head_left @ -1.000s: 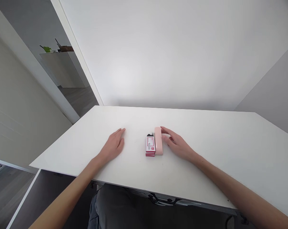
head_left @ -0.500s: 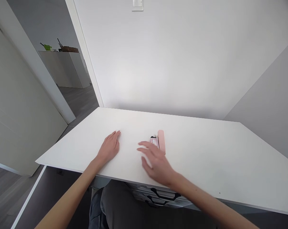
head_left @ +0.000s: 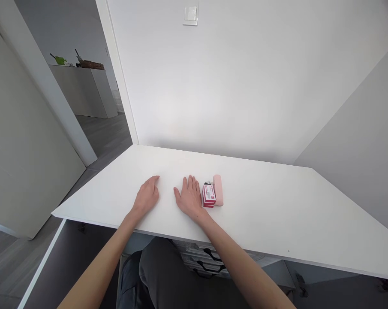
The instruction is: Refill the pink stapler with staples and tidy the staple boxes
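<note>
A pink stapler lies on the white table, with a small stack of red and white staple boxes right beside it on its left. My right hand lies flat and open on the table just left of the boxes, its little finger close to them. My left hand also rests flat and open on the table, a short way to the left. Neither hand holds anything.
The table stands against a white wall with a light switch above. A doorway on the left leads to a room with a white cabinet. Dark cables hang under the table's near edge.
My right hand has left the right side of the stapler, swung across in front, and now lies flat on the left of the boxes. The left hand stays put.
</note>
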A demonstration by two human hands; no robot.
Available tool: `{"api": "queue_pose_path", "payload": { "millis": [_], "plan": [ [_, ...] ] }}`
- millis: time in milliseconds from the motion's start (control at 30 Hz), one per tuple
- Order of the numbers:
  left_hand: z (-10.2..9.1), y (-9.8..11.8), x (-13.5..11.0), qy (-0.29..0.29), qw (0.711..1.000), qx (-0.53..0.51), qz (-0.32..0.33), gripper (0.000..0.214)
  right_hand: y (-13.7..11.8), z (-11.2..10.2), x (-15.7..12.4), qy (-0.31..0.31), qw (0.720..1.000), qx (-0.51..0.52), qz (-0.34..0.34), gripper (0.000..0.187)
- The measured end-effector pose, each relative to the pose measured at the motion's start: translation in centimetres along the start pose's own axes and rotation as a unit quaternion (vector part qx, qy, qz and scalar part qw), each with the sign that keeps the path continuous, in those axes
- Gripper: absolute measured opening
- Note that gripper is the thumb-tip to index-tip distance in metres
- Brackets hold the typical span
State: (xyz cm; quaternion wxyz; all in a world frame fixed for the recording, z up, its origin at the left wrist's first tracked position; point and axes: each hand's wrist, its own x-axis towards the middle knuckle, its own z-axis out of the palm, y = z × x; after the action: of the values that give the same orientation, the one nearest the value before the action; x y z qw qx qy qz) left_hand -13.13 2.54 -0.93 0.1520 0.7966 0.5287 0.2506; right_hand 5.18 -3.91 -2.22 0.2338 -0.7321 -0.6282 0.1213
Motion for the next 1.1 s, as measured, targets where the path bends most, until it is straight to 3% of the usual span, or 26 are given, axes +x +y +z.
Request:
{"api": "queue_pose_path", "payload": {
  "millis": [233,533,1100],
  "plan": [
    [0.0,0.2,0.2,-0.009,1.0,0.019,-0.004,0.057,0.8,-0.1,0.9,0.042,0.997,-0.005,0.063,0.08],
    [0.0,0.1,0.4,-0.011,1.0,0.024,-0.004,0.058,5.3,-1.3,1.2,0.047,0.996,-0.02,0.074,0.079],
    [-0.1,0.6,0.5,-0.008,0.999,0.034,0.01,0.058,19.7,-7.7,0.4,0.046,0.989,-0.103,0.092,0.076]
  ]
}}
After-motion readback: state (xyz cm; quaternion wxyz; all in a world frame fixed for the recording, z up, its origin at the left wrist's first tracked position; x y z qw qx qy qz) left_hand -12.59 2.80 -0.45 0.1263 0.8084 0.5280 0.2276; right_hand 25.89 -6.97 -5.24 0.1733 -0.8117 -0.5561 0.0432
